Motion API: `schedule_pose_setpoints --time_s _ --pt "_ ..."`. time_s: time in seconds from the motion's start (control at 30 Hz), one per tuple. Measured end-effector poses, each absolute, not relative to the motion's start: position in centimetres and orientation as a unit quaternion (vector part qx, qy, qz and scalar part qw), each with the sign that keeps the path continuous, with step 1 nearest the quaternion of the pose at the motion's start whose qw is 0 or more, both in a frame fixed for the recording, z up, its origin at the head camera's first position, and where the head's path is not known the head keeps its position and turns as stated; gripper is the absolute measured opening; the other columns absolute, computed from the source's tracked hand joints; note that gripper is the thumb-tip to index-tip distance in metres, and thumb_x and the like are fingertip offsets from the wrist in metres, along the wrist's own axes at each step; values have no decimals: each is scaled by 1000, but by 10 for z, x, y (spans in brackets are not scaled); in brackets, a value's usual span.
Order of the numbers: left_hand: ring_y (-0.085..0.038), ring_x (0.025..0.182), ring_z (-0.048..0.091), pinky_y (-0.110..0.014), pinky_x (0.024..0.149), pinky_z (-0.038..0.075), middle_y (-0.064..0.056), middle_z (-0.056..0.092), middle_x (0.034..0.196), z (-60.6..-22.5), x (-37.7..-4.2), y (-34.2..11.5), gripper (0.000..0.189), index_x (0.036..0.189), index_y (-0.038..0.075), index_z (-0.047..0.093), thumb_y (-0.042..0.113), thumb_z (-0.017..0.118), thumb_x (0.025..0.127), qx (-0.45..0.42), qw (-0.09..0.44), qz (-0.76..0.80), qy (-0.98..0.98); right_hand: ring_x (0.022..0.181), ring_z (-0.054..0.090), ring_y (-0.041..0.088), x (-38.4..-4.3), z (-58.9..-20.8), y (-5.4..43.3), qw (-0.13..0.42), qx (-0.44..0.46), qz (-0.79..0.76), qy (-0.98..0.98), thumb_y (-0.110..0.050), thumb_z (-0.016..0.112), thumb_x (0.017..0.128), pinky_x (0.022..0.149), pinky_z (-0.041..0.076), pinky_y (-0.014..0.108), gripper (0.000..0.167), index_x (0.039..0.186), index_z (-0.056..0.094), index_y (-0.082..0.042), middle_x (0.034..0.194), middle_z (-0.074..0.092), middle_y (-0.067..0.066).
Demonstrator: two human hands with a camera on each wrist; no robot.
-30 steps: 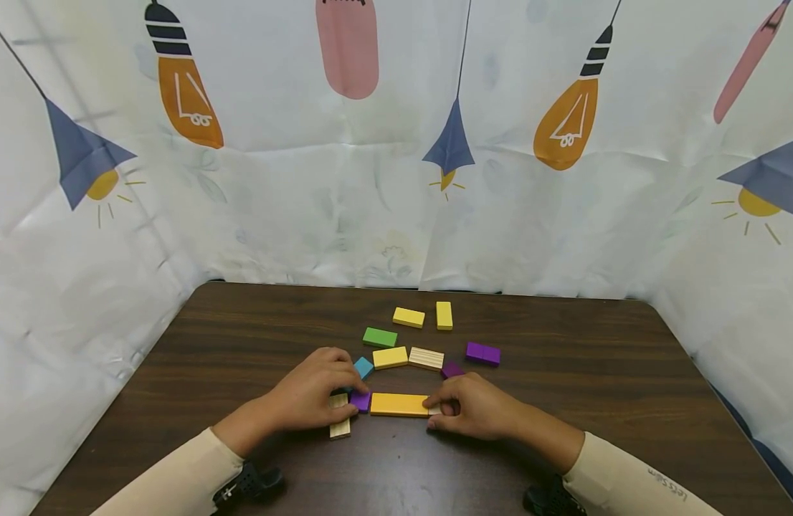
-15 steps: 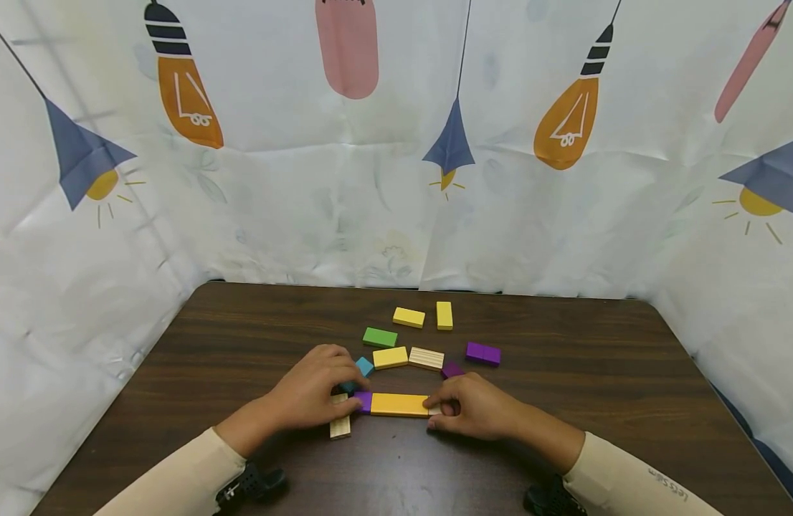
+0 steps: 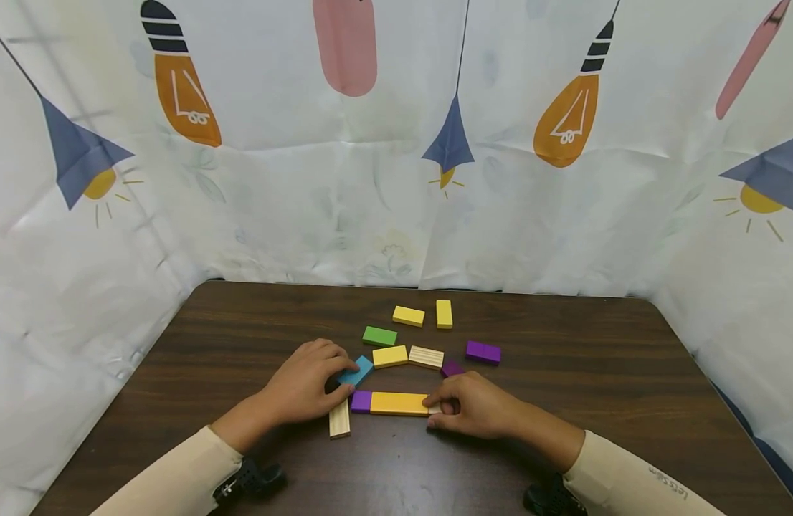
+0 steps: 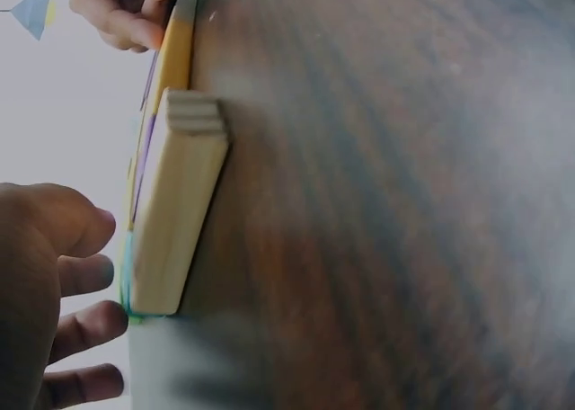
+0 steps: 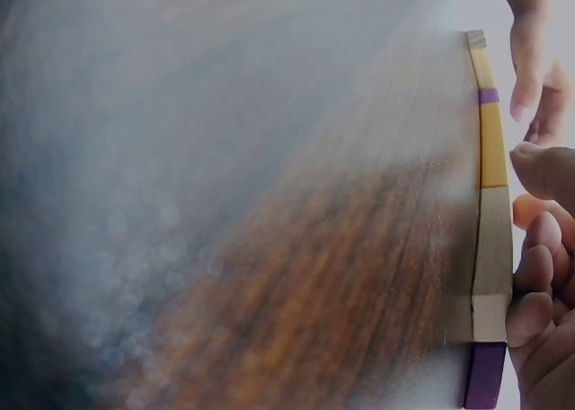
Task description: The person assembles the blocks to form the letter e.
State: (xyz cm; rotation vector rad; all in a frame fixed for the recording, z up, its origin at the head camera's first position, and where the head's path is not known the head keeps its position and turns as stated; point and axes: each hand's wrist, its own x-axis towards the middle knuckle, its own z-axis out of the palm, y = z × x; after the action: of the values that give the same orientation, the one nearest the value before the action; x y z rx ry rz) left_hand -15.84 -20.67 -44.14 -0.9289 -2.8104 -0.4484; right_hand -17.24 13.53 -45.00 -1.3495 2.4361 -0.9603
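Observation:
My left hand (image 3: pixel 306 381) reaches over a blue block (image 3: pixel 356 373) in the head view, its index fingertip over the block's top. Its thumb ends just by a small purple block (image 3: pixel 361 402). In the left wrist view the fingers are spread and wrapped round nothing. A pale wooden block (image 3: pixel 340 420) lies just below that hand. My right hand (image 3: pixel 477 408) rests at the right end of a long yellow block (image 3: pixel 399 403), fingers loosely bent. Beneath it a plain wooden block (image 5: pixel 493 248) shows in the right wrist view, with the thumb not across its front.
Behind the hands lie a yellow block (image 3: pixel 390 357), a striped wooden block (image 3: pixel 426 357), a green block (image 3: pixel 380 336) and two yellow blocks further back. Purple blocks (image 3: pixel 483 352) sit to the right. The dark table (image 3: pixel 603 358) ends at a patterned white cloth (image 3: pixel 280 215).
The small purple block has slid right against the long yellow block. My left hand then left it and moved slightly up to the blue block. The right hand stays in place.

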Motion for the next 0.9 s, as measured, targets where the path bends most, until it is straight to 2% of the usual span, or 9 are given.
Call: schedule_pose_setpoints --time_s 0.07,0.17,0.23,0.33,0.57,0.9 --pt "-20 104 59 -53 96 47 4 65 106 -439 -158 -209 22 109 19 75 32 77 92 -298 65 -149 -941 68 48 -4 -173 -450 135 96 -457 -325 822 -25 78 94 59 44 16 24 111 79 -8 78 54 -15" --pt "-11 84 55 -41 79 50 9 60 92 -432 -157 -215 15 97 22 69 34 76 91 -282 31 -152 -947 68 48 -4 -173 -449 135 94 -461 -323 822 -25 78 93 59 44 16 24 112 79 -8 77 54 -14" --pt "-7 72 47 -34 66 45 12 53 81 -427 -156 -220 19 87 25 62 37 76 91 -273 1 -152 -950 68 48 -3 -173 -449 135 93 -462 -321 821 -25 78 93 59 44 16 24 112 79 -8 77 54 -14" --pt "-4 64 41 -29 57 36 14 47 73 -422 -153 -225 28 79 28 56 44 76 91 -269 -36 -155 -950 68 49 -3 -173 -449 135 94 -462 -320 822 -25 78 94 59 44 16 25 112 79 -8 78 54 -14" --pt "-3 65 42 -28 58 37 16 49 71 -421 -151 -226 30 74 31 58 48 78 88 -293 -53 -153 -942 68 48 -3 -173 -448 136 91 -460 -317 825 -25 79 93 60 44 16 24 111 79 -8 77 54 -14" --pt "-2 65 42 -28 60 38 18 50 71 -424 -153 -225 27 73 32 60 46 78 89 -312 -38 -151 -937 68 47 -4 -172 -449 135 102 -453 -326 823 -25 78 94 59 44 17 25 111 79 -8 77 53 -15"
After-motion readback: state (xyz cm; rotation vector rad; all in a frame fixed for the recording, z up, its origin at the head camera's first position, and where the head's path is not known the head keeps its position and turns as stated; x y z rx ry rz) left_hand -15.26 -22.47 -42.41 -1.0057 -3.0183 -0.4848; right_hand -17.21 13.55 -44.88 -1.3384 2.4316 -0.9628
